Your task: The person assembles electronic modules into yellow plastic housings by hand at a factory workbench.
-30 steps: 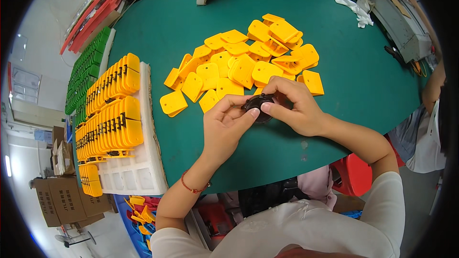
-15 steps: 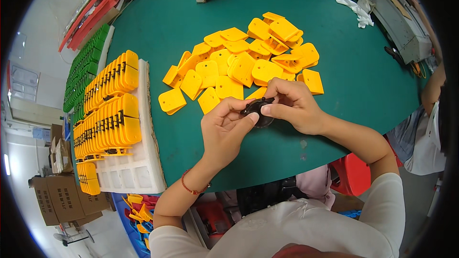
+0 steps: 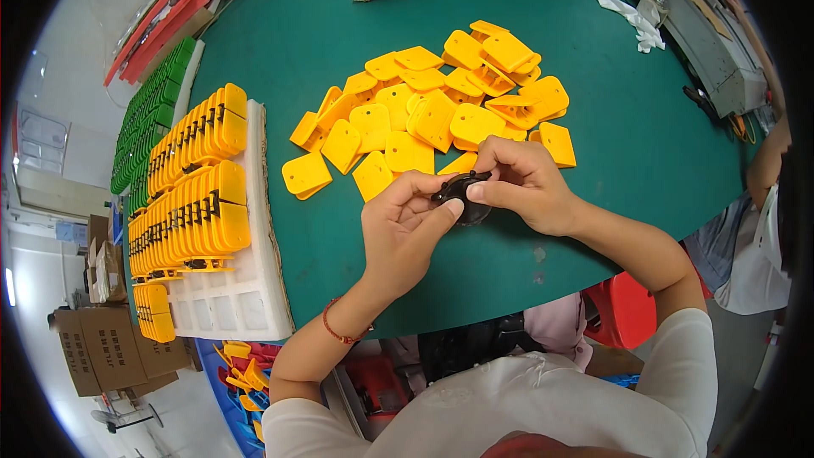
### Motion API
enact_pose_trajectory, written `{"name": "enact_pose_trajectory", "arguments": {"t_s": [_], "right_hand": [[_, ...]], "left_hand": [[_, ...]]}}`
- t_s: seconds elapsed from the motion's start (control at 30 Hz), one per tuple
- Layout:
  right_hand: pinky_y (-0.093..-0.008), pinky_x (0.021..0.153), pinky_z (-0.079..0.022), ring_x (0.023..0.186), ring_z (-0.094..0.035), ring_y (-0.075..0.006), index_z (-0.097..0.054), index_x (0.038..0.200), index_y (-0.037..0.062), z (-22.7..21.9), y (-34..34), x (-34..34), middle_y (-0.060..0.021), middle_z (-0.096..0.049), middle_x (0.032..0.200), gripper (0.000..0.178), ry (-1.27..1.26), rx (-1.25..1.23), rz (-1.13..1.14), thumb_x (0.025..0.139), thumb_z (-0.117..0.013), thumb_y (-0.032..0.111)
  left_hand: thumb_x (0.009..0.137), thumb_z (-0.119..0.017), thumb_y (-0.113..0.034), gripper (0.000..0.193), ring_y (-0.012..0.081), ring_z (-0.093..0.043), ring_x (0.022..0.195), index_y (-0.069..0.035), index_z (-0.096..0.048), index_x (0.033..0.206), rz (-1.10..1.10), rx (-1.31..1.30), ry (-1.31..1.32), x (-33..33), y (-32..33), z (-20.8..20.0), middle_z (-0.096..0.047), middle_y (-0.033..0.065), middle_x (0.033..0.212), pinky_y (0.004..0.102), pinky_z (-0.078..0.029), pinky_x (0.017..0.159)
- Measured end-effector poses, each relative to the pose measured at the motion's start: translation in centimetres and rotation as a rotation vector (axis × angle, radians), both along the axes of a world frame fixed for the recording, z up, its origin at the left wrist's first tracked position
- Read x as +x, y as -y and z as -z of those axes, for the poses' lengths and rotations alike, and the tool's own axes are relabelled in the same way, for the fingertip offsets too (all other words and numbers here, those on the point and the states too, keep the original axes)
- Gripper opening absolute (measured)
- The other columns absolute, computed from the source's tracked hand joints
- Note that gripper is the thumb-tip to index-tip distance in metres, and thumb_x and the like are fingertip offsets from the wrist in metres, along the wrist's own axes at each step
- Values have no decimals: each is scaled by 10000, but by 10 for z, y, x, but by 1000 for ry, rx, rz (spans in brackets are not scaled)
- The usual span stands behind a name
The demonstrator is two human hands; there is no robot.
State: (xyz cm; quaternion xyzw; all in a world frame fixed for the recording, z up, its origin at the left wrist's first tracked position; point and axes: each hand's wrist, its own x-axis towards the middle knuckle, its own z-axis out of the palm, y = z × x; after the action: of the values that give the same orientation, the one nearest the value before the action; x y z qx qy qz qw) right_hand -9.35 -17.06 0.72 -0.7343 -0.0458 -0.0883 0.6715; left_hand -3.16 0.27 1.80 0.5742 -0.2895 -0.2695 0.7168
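Observation:
Between my two hands is a small round black plastic part (image 3: 473,211), held just above the green tabletop. My left hand (image 3: 405,227) pinches its left side between thumb and fingers. From the other side, my right hand (image 3: 527,189) grips its upper right edge, the thumb pressed on its face. Fingers cover part of it, so its exact kind cannot be made out. Just beyond my hands lies a loose heap of folded yellow plastic clips (image 3: 410,153).
On the left, a white foam tray (image 3: 268,246) holds rows of yellow clips with black parts (image 3: 222,212); green ones (image 3: 153,123) stand behind it. A blue bin (image 3: 222,403) of coloured pieces sits below. Grey equipment (image 3: 721,59) lines the right edge, near another person's arm (image 3: 767,157).
Both hands have shifted very slightly, still gripping the black part. The whole view has moved a little; the yellow heap is unchanged.

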Motion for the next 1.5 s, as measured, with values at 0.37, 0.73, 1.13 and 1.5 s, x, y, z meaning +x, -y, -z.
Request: {"name": "enact_pose_trajectory", "arguments": {"t_s": [0.37,0.73,1.13,1.5], "right_hand": [[-190,475,-308,557,-416,-24,-515,771,28,0,1,1,21,-486,624,177,-32,-8,18,781,-638,155],[-382,829,-329,989,-420,-292,-538,877,54,4,5,6,-98,-485,991,247,364,-954,175,671,-630,152],[-473,933,-204,1168,-326,-300,-518,1044,58,1,4,6,-100,-480,1052,509,308,-1083,-2,665,-670,361],[-457,928,-219,1095,-415,-286,-522,1030,31,5,4,7,-97,-545,940,465,406,-1019,70,686,-676,304]], "left_hand": [[801,-528,77,177,113,-580,833,86,-499,975,-11,15,-10,3,4,-1,-593,128,944,205,-477,730],[795,-526,66,193,133,-580,874,79,-499,985,-289,-74,9,21,5,4,-591,129,963,232,-456,792],[798,-518,68,189,137,-577,878,73,-497,986,-282,-100,37,21,4,4,-588,128,960,237,-457,793],[800,-515,70,177,138,-575,879,67,-491,975,-275,-112,28,21,3,4,-585,128,959,242,-460,792]]}}
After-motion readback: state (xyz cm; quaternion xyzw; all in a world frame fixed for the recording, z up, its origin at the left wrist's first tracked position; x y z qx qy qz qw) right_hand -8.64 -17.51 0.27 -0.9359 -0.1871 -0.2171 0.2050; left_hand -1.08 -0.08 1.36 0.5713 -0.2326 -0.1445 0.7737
